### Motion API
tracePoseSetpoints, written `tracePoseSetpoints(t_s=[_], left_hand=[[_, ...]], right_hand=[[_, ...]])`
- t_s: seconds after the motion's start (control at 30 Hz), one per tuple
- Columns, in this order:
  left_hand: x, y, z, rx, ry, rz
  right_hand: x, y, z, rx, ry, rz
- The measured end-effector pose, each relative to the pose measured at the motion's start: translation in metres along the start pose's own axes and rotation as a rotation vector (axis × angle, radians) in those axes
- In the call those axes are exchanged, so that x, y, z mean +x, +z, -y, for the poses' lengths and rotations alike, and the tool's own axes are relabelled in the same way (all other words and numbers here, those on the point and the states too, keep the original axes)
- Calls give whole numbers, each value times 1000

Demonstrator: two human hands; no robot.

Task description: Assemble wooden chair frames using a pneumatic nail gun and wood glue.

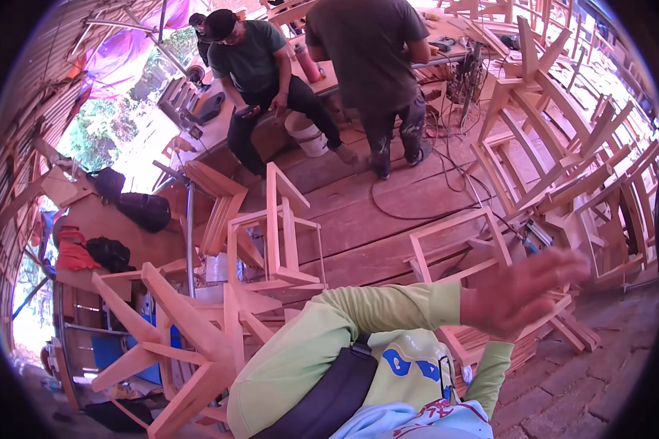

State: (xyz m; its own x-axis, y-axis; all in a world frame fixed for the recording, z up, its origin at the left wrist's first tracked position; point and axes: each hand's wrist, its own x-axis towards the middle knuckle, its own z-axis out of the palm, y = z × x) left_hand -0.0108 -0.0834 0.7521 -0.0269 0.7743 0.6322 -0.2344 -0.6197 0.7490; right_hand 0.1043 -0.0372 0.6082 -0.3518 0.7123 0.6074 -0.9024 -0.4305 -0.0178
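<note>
My left hand [523, 293] reaches across to the right, its green-sleeved arm bent in front of me. Its fingers are stretched out and somewhat blurred, and I see nothing in them. Behind it, my right sleeve [490, 372] rises to about the left wrist; the right hand is hidden there, fingers and all. Closest below and behind the left hand is a stack of wooden pieces [523, 353]. A wooden chair frame [458, 245] stands just beyond, apart from the fingers as far as I can tell.
Chair frames [190, 344] crowd the left, and more are piled at the right [534, 139]. A seated person [256, 69] and a standing person [370, 58] are by the far bench. A white bucket [306, 135] sits between them. Cable [410, 217] loops over the plank floor [359, 194].
</note>
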Motion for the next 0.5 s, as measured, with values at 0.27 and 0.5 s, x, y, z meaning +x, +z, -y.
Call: tracePoseSetpoints(t_s=[0.27, 0.5], left_hand=[[-132, -55, 151, 915, -179, 310], [-313, -175, 147, 961, -1021, 149]], right_hand=[[-47, 26, 58, -242, 445, -501], [-89, 7, 177, -1512, 297, -898]])
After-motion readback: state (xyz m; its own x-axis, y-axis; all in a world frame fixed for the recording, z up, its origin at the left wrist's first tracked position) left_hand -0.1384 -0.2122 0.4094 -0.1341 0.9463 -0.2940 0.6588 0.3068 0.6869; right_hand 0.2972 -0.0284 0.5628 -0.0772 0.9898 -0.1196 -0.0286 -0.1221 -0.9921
